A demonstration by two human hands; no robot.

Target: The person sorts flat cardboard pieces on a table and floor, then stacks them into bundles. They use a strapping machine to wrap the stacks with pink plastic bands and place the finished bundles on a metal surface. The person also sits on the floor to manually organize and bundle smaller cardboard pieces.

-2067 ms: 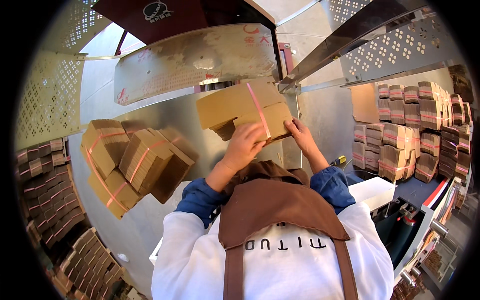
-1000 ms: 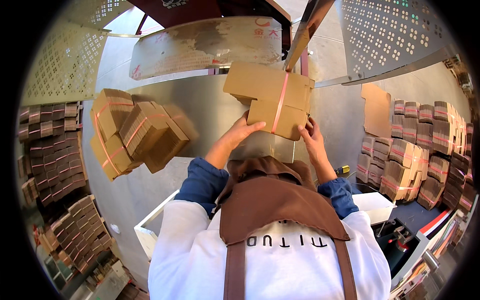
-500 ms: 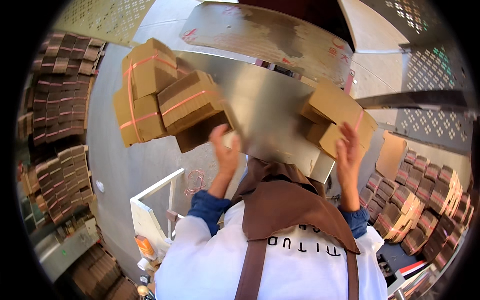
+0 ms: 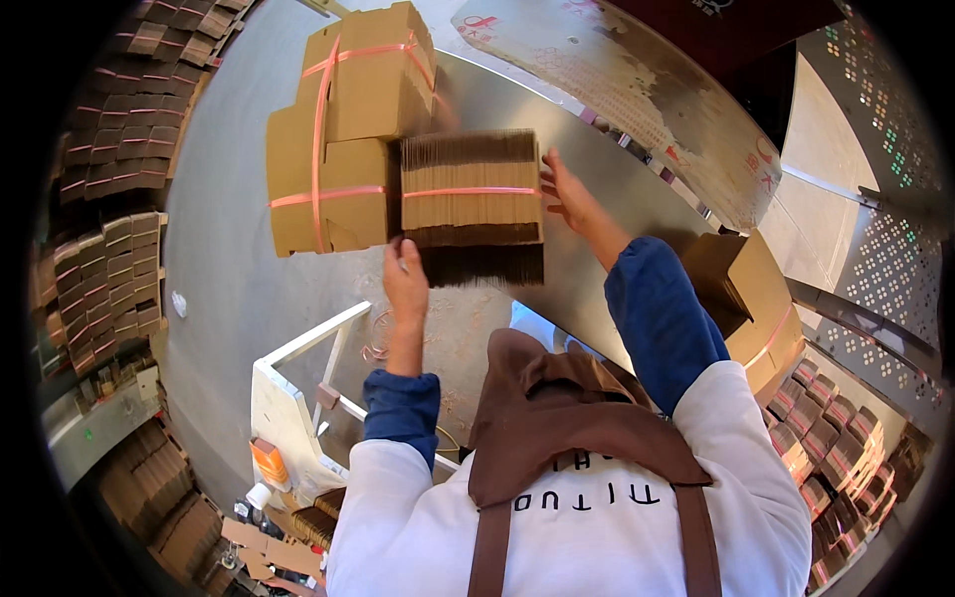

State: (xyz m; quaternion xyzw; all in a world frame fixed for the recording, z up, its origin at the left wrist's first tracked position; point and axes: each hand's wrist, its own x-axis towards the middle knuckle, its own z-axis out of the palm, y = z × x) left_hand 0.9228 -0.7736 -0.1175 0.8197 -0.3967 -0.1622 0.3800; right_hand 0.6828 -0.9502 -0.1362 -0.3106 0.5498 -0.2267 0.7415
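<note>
One person, in a brown apron [image 4: 582, 458] over a white top, both sleeve ends blue. Near left: white frame [image 4: 277, 403], an orange packet [image 4: 267, 460] against it. Left hand [image 4: 406, 289] at the near-left corner of a strapped cardboard bundle [image 4: 472, 184]; fingers point away from the body, thumb apart, and contact cannot be told for certain. Right hand [image 4: 577, 199] along the same bundle's right side, fingers loosely spread; whether they touch it cannot be told. Bundle position: between the hands, layered edges facing up, one pink strap across; darker edges show below its near side. Its support is hidden. Just beside it, left: larger cardboard stack [image 4: 353, 149], pink straps crossing. Steel desk [image 4: 572, 294] runs rightward from the bundle. At the desk's right end: second cardboard bundle [image 4: 766, 303], partly behind the right sleeve. Farther: worn metal plate [image 4: 637, 85] beyond the desk; perforated panel [image 4: 865, 159], far right; strapped cardboard piles [image 4: 129, 129], far left.
</note>
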